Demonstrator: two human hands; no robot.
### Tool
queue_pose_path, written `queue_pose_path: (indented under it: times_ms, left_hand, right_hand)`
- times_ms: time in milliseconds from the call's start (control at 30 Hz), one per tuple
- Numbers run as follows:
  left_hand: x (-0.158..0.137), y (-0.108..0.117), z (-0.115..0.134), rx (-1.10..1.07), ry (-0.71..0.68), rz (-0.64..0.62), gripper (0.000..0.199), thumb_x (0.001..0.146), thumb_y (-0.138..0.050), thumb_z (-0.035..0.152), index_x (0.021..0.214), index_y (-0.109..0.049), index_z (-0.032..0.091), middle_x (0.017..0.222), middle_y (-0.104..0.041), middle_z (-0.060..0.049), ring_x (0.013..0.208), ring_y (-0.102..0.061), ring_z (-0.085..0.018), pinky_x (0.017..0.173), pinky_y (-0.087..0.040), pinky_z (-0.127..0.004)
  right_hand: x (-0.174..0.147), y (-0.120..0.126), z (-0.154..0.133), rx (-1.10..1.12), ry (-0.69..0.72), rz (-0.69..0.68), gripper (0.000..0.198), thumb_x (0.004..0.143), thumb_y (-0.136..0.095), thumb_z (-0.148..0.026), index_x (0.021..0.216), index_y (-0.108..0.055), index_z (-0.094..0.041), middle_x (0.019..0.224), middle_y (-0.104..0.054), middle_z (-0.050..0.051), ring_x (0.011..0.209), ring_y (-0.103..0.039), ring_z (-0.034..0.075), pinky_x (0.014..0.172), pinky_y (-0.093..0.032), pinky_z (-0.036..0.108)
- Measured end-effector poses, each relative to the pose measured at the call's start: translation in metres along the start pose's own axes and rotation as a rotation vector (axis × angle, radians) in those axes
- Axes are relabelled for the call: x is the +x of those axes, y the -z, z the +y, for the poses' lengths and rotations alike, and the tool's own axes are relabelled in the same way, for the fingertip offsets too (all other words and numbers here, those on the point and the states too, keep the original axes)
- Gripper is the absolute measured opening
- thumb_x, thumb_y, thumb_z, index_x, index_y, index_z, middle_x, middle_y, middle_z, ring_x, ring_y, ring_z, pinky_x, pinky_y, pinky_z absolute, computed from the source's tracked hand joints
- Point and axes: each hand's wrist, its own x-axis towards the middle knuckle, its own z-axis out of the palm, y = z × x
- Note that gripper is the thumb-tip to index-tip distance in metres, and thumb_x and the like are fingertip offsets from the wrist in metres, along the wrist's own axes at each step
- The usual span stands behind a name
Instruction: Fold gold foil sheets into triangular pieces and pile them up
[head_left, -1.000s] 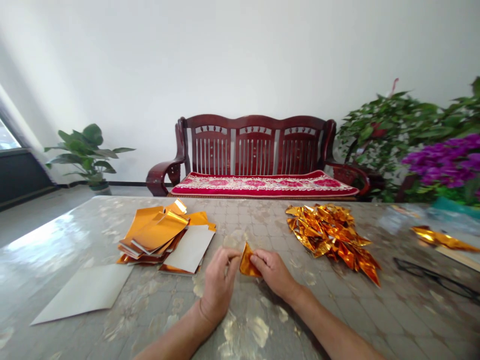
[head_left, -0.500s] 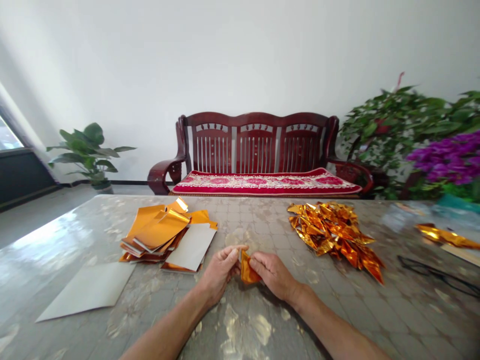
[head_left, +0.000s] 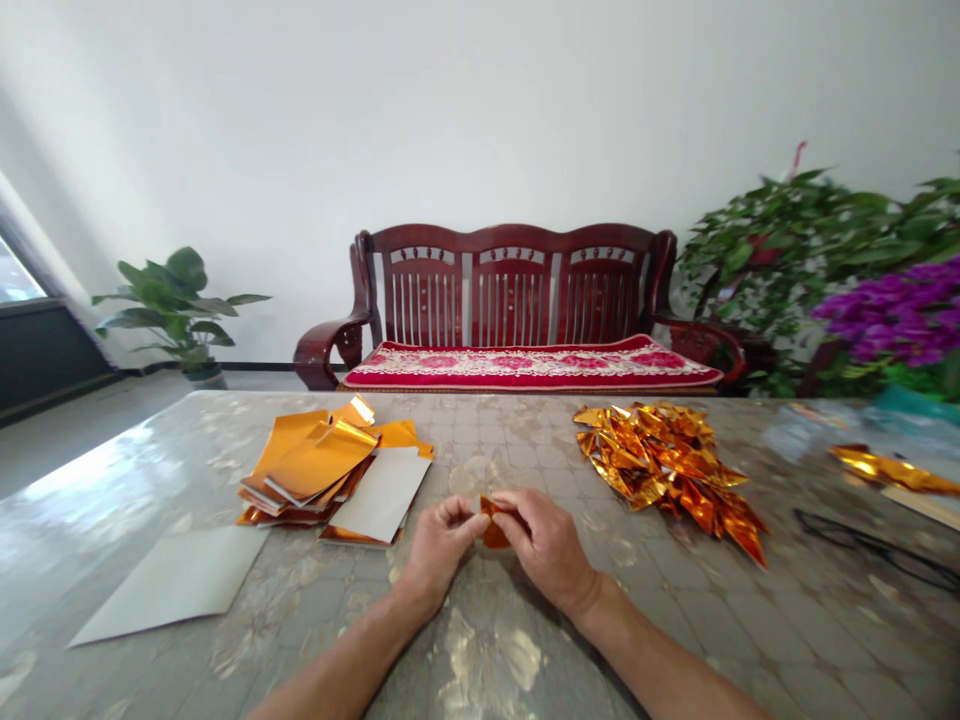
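A small folded piece of orange-gold foil paper [head_left: 495, 535] is pinched between my two hands, just above the middle of the table. My left hand [head_left: 444, 545] grips its left edge with thumb and fingers. On the other side, my right hand [head_left: 541, 540] presses it between thumb and fingertips, covering much of it. To the left lies a stack of gold foil paper sheets [head_left: 315, 455], with a white-backed sheet [head_left: 381, 492] face down at its near right. A heap of folded, shiny foil pieces [head_left: 664, 455] lies to the right.
A large pale sheet [head_left: 176, 580] lies at the table's left. Toward the right edge are black-framed glasses [head_left: 874, 545], another gold foil piece [head_left: 892, 470] and clear plastic [head_left: 806, 430]. Behind the patterned table [head_left: 495, 640] stands a dark red wooden bench [head_left: 510, 290], with plants on both sides.
My right hand has shifted up and left over the foil paper, and the fingers of both hands have regripped it. Less of the foil shows now. The stack and heap are unchanged.
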Motion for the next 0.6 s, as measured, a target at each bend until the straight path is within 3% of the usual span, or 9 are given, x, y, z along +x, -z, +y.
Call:
queue_pose_path:
  times_ms: [133,267,367,600]
  left_hand:
    - [0.0,-0.002,-0.003,0.079,-0.039,0.062,0.023,0.067,-0.073,0.035,0.074,-0.062,0.016,0.063,-0.059,0.004,0.058,-0.051,-0.01,0.059,-0.041,-0.022]
    - [-0.005,-0.001,0.0,0.284,-0.234,0.255,0.017,0.071,-0.072,0.031,0.078,-0.062,0.018,0.068,-0.058,0.004,0.061,-0.051,-0.011,0.061,-0.042,-0.022]
    - [-0.01,-0.001,0.005,0.404,-0.35,0.245,0.013,0.078,-0.068,0.031,0.075,-0.067,0.019,0.069,-0.059,0.003,0.062,-0.051,-0.011,0.061,-0.041,-0.023]
    - [-0.009,-0.002,0.007,0.403,-0.283,0.267,0.012,0.078,-0.067,0.03,0.08,-0.074,0.02,0.069,-0.062,0.001,0.061,-0.052,-0.012,0.06,-0.041,-0.023]
  right_hand:
    - [0.0,-0.002,0.0,-0.017,0.02,0.009,0.015,0.097,-0.051,-0.024,0.103,-0.065,-0.022,0.089,-0.071,0.006,0.083,-0.065,0.018,0.077,-0.049,0.029]
    - [0.001,-0.002,0.002,-0.009,0.049,0.051,0.015,0.096,-0.053,-0.023,0.103,-0.066,-0.023,0.09,-0.072,0.005,0.083,-0.067,0.017,0.077,-0.05,0.028]
    - [0.001,-0.002,0.004,0.003,0.087,0.075,0.016,0.096,-0.054,-0.021,0.106,-0.066,-0.023,0.092,-0.072,0.004,0.085,-0.067,0.016,0.078,-0.051,0.027]
    - [0.002,-0.003,0.004,-0.038,0.152,0.088,0.019,0.095,-0.055,-0.017,0.11,-0.066,-0.023,0.09,-0.072,0.003,0.083,-0.066,0.016,0.076,-0.051,0.028]
